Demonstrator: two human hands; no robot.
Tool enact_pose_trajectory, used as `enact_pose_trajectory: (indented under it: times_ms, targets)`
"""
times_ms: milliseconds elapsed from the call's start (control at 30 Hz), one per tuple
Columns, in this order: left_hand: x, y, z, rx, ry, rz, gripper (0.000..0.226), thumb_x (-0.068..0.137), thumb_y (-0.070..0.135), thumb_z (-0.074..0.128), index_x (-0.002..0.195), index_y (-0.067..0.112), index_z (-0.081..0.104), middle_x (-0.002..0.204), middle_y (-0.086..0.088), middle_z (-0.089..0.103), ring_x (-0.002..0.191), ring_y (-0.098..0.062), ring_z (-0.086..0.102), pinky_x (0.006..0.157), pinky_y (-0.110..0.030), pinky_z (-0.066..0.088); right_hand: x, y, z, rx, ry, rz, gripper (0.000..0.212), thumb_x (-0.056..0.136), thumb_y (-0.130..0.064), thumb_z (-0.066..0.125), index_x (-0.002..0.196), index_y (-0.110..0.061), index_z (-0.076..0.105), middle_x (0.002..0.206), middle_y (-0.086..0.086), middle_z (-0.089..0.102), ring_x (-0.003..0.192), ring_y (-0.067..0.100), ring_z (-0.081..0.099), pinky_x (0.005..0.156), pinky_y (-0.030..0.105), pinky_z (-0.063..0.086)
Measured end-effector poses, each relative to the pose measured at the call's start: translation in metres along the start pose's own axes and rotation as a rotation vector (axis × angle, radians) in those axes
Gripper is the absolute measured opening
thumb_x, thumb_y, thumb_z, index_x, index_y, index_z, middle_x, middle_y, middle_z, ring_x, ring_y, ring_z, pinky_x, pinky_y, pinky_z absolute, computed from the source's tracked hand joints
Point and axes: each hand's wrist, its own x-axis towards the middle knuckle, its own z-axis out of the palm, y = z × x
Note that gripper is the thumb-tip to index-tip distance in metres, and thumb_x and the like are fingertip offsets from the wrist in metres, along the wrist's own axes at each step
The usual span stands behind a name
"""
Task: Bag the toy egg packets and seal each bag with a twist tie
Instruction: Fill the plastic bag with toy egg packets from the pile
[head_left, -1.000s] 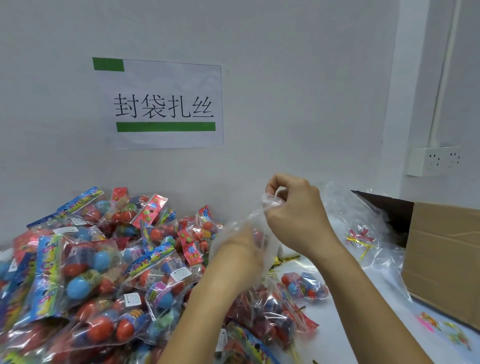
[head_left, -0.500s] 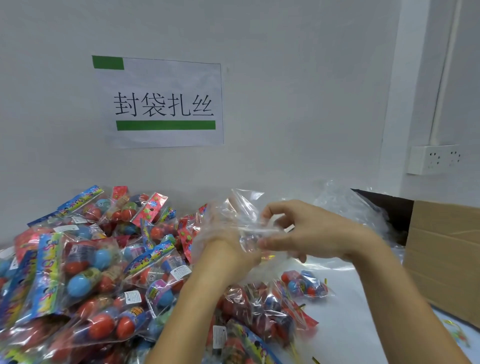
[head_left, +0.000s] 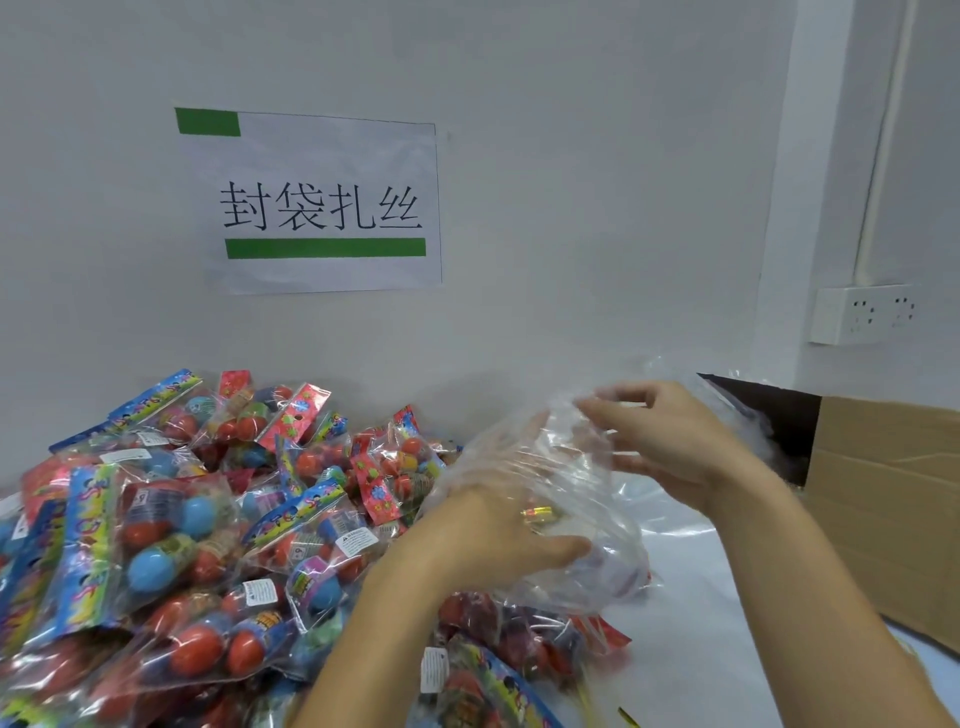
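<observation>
White wall (head_left: 571, 182) behind table. Paper sign (head_left: 322, 208) stuck on wall: black Chinese characters, green bar beneath them, green block at top left corner. White socket (head_left: 862, 314) on wall at right, above box. White conduit (head_left: 878, 156) runs up wall from socket. Open cardboard box (head_left: 893, 499) at right edge, dark inside, flap toward camera. White table (head_left: 701, 649) shows bare at lower right, in front of box.

left hand (head_left: 498, 525) inside clear bag (head_left: 582, 519) | right hand (head_left: 670, 447) pinching bag rim | egg packets (head_left: 171, 519) piled left
</observation>
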Motion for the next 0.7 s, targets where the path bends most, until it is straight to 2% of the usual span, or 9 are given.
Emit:
enact_pose_trajectory:
  times_ms: [133, 200, 267, 300, 333, 400, 467, 600, 700]
  targets:
    - [-0.003, -0.003, -0.007, -0.051, 0.115, 0.117, 0.060, 0.087, 0.063, 0.060, 0.142, 0.057, 0.036, 0.139, 0.045, 0.031, 0.121, 0.014, 0.030, 0.101, -0.007, 0.022, 0.008, 0.006, -0.003, 0.059, 0.400, -0.026, 0.008, 0.091, 0.000, 0.066, 0.084, -0.004, 0.070, 0.087, 0.017, 0.072, 0.055, 0.014, 0.071, 0.065, 0.031, 0.062]
    - [0.000, -0.005, -0.011, -0.161, 0.246, 0.111, 0.044, 0.093, 0.053, 0.058, 0.136, 0.053, 0.049, 0.128, 0.042, 0.045, 0.115, 0.010, 0.046, 0.100, -0.014, 0.036, 0.010, 0.012, -0.009, 0.016, 0.577, -0.061, 0.020, 0.087, 0.000, 0.064, 0.072, -0.012, 0.070, 0.076, 0.012, 0.074, 0.060, 0.014, 0.073, 0.083, 0.042, 0.061]
    - [0.005, -0.011, -0.016, -0.331, 0.393, 0.123, 0.024, 0.099, 0.035, 0.056, 0.094, 0.021, 0.074, 0.090, 0.020, 0.066, 0.081, 0.003, 0.058, 0.078, -0.023, 0.048, 0.011, 0.013, -0.012, 0.048, 0.656, -0.071, 0.023, 0.086, -0.002, 0.062, 0.068, -0.015, 0.068, 0.062, 0.005, 0.071, 0.074, 0.023, 0.075, 0.090, 0.046, 0.058]
    - [0.004, -0.012, -0.020, -0.388, 0.422, 0.109, 0.031, 0.100, 0.029, 0.056, 0.075, 0.015, 0.069, 0.069, 0.016, 0.061, 0.063, 0.000, 0.054, 0.064, -0.022, 0.045, 0.012, 0.014, -0.012, 0.081, 0.677, -0.080, 0.022, 0.085, -0.002, 0.062, 0.069, -0.015, 0.068, 0.062, 0.004, 0.072, 0.076, 0.025, 0.075, 0.089, 0.044, 0.058]
    - [0.002, -0.012, -0.024, -0.452, 0.388, 0.096, 0.031, 0.100, 0.027, 0.057, 0.073, 0.016, 0.068, 0.064, 0.015, 0.060, 0.059, 0.001, 0.055, 0.061, -0.017, 0.044, 0.013, 0.015, -0.012, 0.106, 0.698, -0.092, 0.021, 0.087, -0.003, 0.061, 0.071, -0.015, 0.067, 0.065, 0.007, 0.073, 0.072, 0.022, 0.074, 0.084, 0.040, 0.059]
    - [-0.004, -0.015, -0.030, -0.561, 0.191, 0.127, 0.018, 0.102, 0.026, 0.055, 0.106, 0.023, 0.072, 0.099, 0.019, 0.074, 0.095, 0.008, 0.066, 0.085, -0.012, 0.049, 0.016, 0.016, -0.012, 0.137, 0.747, -0.118, 0.018, 0.091, -0.004, 0.060, 0.079, -0.015, 0.068, 0.064, 0.007, 0.072, 0.057, 0.010, 0.070, 0.071, 0.030, 0.057]
    - [-0.010, -0.018, -0.033, -0.571, 0.024, 0.185, 0.028, 0.103, 0.025, 0.054, 0.128, 0.032, 0.063, 0.123, 0.020, 0.068, 0.118, 0.005, 0.059, 0.099, -0.020, 0.047, 0.019, 0.018, -0.014, 0.161, 0.821, -0.136, 0.015, 0.094, -0.006, 0.061, 0.084, -0.015, 0.068, 0.056, -0.001, 0.068, 0.056, 0.008, 0.071, 0.069, 0.027, 0.056]
    - [-0.009, -0.012, -0.034, -0.672, 0.287, 0.287, 0.030, 0.099, 0.009, 0.058, 0.121, 0.026, 0.070, 0.117, 0.017, 0.072, 0.114, 0.001, 0.063, 0.097, -0.014, 0.048, 0.023, 0.027, -0.023, 0.263, 1.013, -0.147, 0.015, 0.094, -0.006, 0.059, 0.099, -0.017, 0.068, 0.076, 0.000, 0.072, 0.062, 0.013, 0.074, 0.061, 0.029, 0.055]
    - [-0.003, -0.013, -0.031, -0.717, 0.443, 0.225, 0.024, 0.097, 0.006, 0.059, 0.107, 0.022, 0.074, 0.102, 0.011, 0.076, 0.100, -0.003, 0.070, 0.088, -0.018, 0.054, 0.026, 0.038, -0.032, 0.290, 1.128, -0.175, 0.012, 0.096, -0.011, 0.048, 0.099, -0.018, 0.056, 0.096, 0.011, 0.072, 0.082, 0.025, 0.074, 0.075, 0.039, 0.060]
